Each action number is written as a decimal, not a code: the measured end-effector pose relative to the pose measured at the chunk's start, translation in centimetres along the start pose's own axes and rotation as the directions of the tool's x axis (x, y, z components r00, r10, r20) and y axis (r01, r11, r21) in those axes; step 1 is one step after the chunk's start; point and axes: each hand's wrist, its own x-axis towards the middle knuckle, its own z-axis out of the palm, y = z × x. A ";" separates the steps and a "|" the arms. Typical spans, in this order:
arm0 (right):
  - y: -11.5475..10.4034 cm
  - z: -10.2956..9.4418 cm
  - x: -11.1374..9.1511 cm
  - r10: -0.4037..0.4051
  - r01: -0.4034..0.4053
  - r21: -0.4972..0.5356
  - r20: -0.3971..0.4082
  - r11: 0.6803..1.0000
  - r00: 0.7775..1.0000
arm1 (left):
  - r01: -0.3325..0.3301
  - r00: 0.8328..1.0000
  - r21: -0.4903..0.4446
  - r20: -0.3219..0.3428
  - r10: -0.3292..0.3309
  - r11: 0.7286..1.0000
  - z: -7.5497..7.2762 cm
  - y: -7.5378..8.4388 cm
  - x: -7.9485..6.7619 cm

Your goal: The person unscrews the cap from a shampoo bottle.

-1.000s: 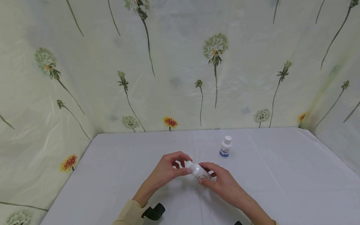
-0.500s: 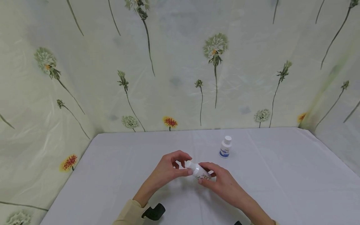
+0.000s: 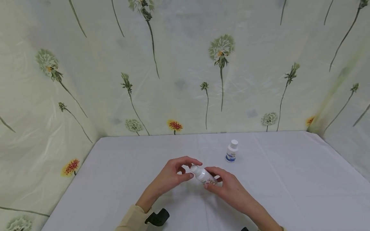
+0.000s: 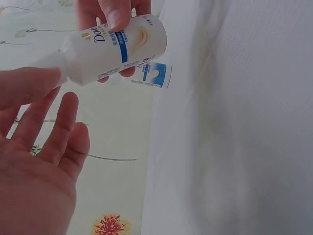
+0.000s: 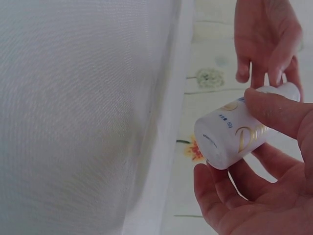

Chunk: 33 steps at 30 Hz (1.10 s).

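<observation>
A small white Dove bottle (image 3: 207, 177) is tilted above the table, its cap end up and to the left. My right hand (image 3: 231, 189) grips its body, thumb on the near side and fingers round the far side, as the right wrist view also shows of the bottle (image 5: 230, 134). At the white cap (image 3: 195, 169), my left hand (image 3: 170, 175) has its index finger stretched over the top and its thumb just beside it. In the left wrist view the thumb (image 4: 36, 83) overlaps the cap, while the other fingers (image 4: 63, 122) spread loosely below.
A second small white bottle (image 3: 231, 151) with a blue-banded label stands upright on the table, behind and right of the hands. White cloth covers the table (image 3: 289, 179). Flower-printed sheeting (image 3: 179, 64) rises at the back and both sides.
The left thumb has slid off the cap to the left and the index finger has stretched out over it. The right hand and the bottle have stayed in place.
</observation>
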 end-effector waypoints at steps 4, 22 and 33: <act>0.0 0.0 -0.1 -0.013 0.013 -0.001 -0.002 1.000 1.000 | -0.006 1.000 0.006 0.001 0.006 1.000 0.1 -0.1 0.1; -0.1 0.0 -0.1 0.000 0.000 0.006 0.000 1.000 1.000 | 0.047 0.997 -0.026 -0.060 -0.048 0.999 0.3 -0.3 -0.2; -0.1 0.0 -0.1 -0.010 0.010 0.006 0.006 1.000 1.000 | 0.080 0.993 -0.045 -0.080 -0.084 0.996 0.4 -0.2 -0.1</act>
